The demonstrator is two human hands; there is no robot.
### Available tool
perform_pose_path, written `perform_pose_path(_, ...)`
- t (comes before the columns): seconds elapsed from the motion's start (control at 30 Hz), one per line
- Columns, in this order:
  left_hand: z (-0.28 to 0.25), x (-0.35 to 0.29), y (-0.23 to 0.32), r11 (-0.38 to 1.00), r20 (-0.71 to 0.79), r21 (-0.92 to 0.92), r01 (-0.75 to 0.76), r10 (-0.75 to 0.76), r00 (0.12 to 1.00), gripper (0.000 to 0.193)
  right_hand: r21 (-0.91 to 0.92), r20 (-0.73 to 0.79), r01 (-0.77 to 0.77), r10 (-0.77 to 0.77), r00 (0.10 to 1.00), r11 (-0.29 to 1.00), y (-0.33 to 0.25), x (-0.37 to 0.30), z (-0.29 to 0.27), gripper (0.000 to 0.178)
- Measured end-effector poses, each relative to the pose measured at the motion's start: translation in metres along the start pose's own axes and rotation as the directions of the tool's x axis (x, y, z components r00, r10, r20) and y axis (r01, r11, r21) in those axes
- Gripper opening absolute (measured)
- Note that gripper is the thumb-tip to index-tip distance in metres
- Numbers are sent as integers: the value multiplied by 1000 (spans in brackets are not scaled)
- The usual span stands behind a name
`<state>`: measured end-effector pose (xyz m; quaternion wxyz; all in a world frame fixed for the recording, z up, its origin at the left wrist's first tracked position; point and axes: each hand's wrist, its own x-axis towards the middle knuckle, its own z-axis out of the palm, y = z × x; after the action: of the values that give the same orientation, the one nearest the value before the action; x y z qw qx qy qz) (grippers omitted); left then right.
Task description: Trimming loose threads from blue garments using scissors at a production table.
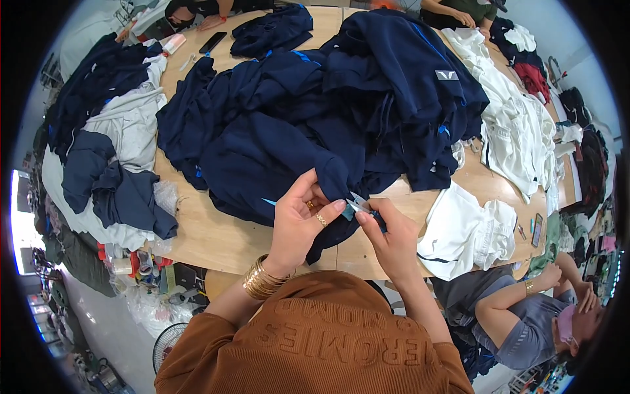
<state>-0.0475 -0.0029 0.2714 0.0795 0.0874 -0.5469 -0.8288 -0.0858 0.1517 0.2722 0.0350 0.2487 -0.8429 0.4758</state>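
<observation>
My left hand (296,226) pinches the edge of a navy garment (262,154) between thumb and fingers. A small light-blue patch shows on the cloth by the thumb tip. My right hand (396,241) is closed around small thread snips (358,204). Their metal blades point up and left, close to the pinched edge; whether they touch a thread is too small to tell. The garment lies bunched in a large navy heap in front of me. A navy piece with a grey label (447,75) lies on top of the heap.
Light wooden table (216,253) beneath the heap. White garments (469,226) lie at the right, grey and navy ones (131,125) at the left. A phone (213,42) rests at the far left, another (537,230) at the right. A co-worker (525,308) sits close at my right; others work across the table.
</observation>
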Motion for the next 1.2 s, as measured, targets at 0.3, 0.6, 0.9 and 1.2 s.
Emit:
perform_pose_path(0.3, -1, -2, -1, 996, 38, 75, -56, 54, 998, 46, -25, 16, 0, 0, 1000, 1000, 0, -1, 1, 20)
perform_pose_path(0.6, -1, -1, 1, 1000, 23, 28, 4, -4, 1000, 47, 68, 45, -90, 87, 995, 994, -3, -1, 0, 19)
perform_pose_path(0.9, -3, -1, 0, 998, 34, 58, -32, 30, 999, 46, 66, 38, -79, 77, 996, 995, -1, 1, 1, 19)
perform_pose_path(1.2, -2, 0, 0, 998, 25, 53, -33, 31, 999, 46, 58, 46, -79, 76, 996, 995, 3, 2, 2, 18)
